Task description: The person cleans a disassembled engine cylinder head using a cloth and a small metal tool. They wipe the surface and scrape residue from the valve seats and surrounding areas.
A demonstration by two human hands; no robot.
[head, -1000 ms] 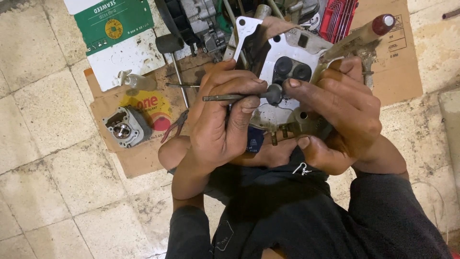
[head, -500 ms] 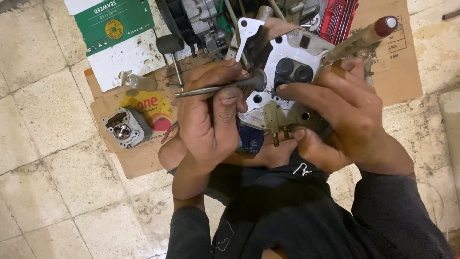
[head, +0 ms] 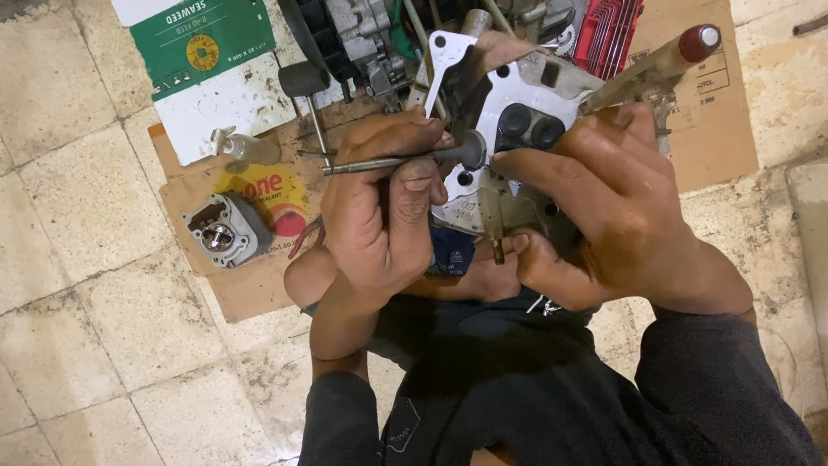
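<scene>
My left hand pinches an engine valve by its thin stem, held level. The valve's round head sits against the face of a grey metal cylinder head. My right hand grips that cylinder head from the right and below, with the fingers spread over its face next to two dark round ports. The part is held above my lap, tilted toward me. A short stud sticks out of its lower edge, between my two hands.
A smaller cylinder part lies on brown cardboard at the left. A green-and-white box, an engine block and a red hex key set are at the top. A red-tipped tool handle pokes out behind the cylinder head. The floor is tiled.
The valve has slid leftward and slightly up, and its head now sits left of the two dark ports. My right hand's fingers shifted higher across the cylinder head.
</scene>
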